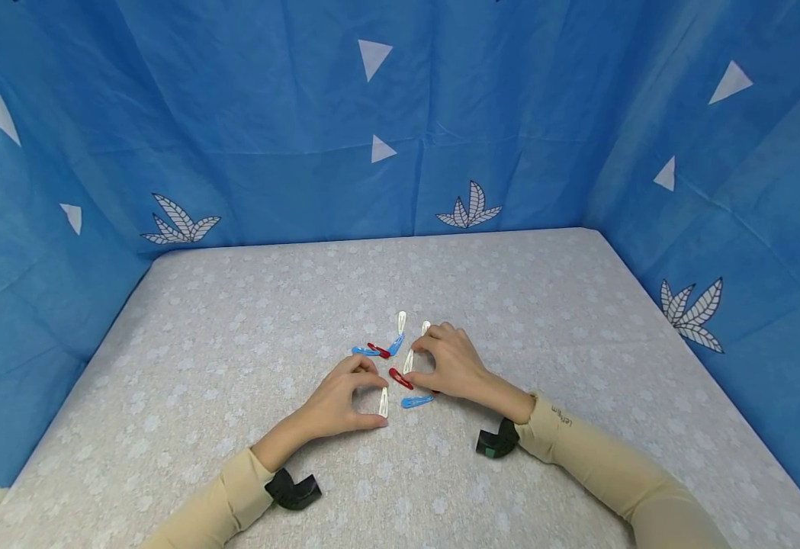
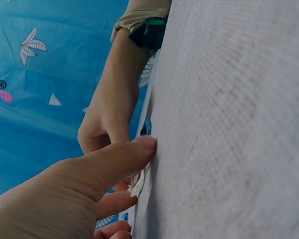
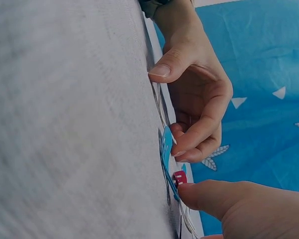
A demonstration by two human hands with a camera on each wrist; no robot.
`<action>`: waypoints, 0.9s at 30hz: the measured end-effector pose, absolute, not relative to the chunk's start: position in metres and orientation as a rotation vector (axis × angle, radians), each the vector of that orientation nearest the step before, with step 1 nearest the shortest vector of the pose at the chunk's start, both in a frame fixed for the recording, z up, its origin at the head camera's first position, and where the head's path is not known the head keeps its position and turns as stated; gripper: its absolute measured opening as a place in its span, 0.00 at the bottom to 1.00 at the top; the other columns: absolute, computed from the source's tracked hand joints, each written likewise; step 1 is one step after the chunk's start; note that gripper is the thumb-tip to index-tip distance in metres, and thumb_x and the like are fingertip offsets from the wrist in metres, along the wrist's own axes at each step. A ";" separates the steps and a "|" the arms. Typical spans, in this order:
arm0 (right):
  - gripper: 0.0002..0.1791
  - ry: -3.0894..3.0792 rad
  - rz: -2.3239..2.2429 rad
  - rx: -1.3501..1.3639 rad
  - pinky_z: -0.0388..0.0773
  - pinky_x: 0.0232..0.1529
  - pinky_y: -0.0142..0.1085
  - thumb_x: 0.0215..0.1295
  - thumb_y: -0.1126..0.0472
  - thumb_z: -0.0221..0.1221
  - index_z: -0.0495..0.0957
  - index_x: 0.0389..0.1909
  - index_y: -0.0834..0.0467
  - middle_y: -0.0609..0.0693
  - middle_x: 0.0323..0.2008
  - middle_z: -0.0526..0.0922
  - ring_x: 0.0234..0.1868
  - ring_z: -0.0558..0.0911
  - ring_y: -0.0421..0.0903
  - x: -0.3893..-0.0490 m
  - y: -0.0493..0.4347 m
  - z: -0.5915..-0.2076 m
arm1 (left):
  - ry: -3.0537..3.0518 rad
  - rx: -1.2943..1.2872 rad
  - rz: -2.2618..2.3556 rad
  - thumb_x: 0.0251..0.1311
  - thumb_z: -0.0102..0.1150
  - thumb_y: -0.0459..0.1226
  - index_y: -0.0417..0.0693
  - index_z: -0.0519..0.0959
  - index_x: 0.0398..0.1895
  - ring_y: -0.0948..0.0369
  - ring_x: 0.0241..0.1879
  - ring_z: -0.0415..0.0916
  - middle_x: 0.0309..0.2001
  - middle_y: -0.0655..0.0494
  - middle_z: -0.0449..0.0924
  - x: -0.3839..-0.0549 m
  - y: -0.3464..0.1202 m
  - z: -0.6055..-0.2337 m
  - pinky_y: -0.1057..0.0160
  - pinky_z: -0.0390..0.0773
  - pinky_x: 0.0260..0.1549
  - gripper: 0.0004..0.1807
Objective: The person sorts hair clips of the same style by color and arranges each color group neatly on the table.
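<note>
At the lower centre of the head view, the left hand (image 1: 335, 400) pinches a white clip (image 1: 383, 404) by its ends between thumb and forefinger, probably because its flat faces offer little to grasp. Above, at the frame's centre, a blue clip (image 1: 362, 351), a red clip (image 1: 377, 350) and a second blue clip (image 1: 396, 345) meet in a loose cluster, seemingly unarranged, a second white clip (image 1: 402, 322) pointing away from them. Rightward lie a second red clip (image 1: 400, 378), a third white clip (image 1: 409, 362) pinched likewise by the right hand (image 1: 457, 363), a third blue clip (image 1: 416, 402), a fourth white clip (image 1: 425, 328) and a mostly hidden third red clip (image 1: 435, 392). Visible on the worktop (image 1: 235, 343): four white, three blue, three red.
</note>
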State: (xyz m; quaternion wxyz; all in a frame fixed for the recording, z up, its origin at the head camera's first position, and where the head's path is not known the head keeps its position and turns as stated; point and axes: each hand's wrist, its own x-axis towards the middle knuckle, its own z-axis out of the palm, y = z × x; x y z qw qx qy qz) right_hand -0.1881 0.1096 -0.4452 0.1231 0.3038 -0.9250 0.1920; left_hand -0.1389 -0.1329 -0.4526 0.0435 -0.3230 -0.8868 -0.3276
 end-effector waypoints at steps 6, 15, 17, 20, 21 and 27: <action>0.22 -2.700 0.566 0.889 0.66 0.35 0.38 0.45 0.43 0.73 0.85 0.38 0.53 0.45 0.31 0.78 0.34 0.71 0.44 -0.187 0.110 -0.445 | -2.711 -0.988 -0.999 0.38 0.80 0.48 0.51 0.86 0.42 0.63 0.46 0.69 0.46 0.60 0.73 -0.139 -0.133 -0.453 0.60 0.74 0.46 0.25; 0.21 -2.708 0.560 0.907 0.66 0.35 0.38 0.47 0.44 0.72 0.86 0.39 0.53 0.46 0.33 0.79 0.34 0.71 0.44 -0.185 0.110 -0.440 | -2.710 -0.991 -1.009 0.40 0.79 0.48 0.52 0.86 0.42 0.62 0.46 0.71 0.45 0.60 0.74 -0.140 -0.133 -0.451 0.60 0.75 0.45 0.23; 0.21 -2.704 0.560 0.912 0.66 0.35 0.37 0.47 0.45 0.72 0.86 0.39 0.52 0.45 0.34 0.80 0.34 0.71 0.43 -0.184 0.110 -0.439 | -2.712 -0.991 -1.012 0.40 0.79 0.48 0.52 0.86 0.42 0.63 0.45 0.71 0.45 0.60 0.75 -0.141 -0.134 -0.451 0.60 0.75 0.45 0.23; 0.21 -2.702 0.563 0.924 0.65 0.35 0.37 0.48 0.45 0.72 0.86 0.39 0.52 0.45 0.34 0.80 0.34 0.71 0.42 -0.184 0.110 -0.438 | -2.721 -0.993 -1.014 0.41 0.79 0.48 0.52 0.86 0.42 0.63 0.45 0.72 0.45 0.60 0.75 -0.141 -0.134 -0.449 0.61 0.75 0.44 0.23; 0.21 -2.702 0.567 0.929 0.65 0.35 0.36 0.48 0.45 0.72 0.86 0.40 0.52 0.45 0.34 0.80 0.34 0.71 0.42 -0.184 0.110 -0.438 | -2.725 -0.994 -1.017 0.41 0.79 0.48 0.51 0.86 0.43 0.63 0.44 0.72 0.44 0.60 0.75 -0.141 -0.134 -0.449 0.61 0.75 0.44 0.23; 0.21 -2.700 0.579 0.963 0.66 0.36 0.37 0.48 0.44 0.71 0.86 0.41 0.53 0.46 0.36 0.82 0.36 0.73 0.43 -0.186 0.112 -0.429 | -2.730 -0.990 -1.114 0.40 0.79 0.47 0.49 0.86 0.44 0.63 0.41 0.74 0.43 0.59 0.78 -0.143 -0.135 -0.443 0.64 0.75 0.40 0.25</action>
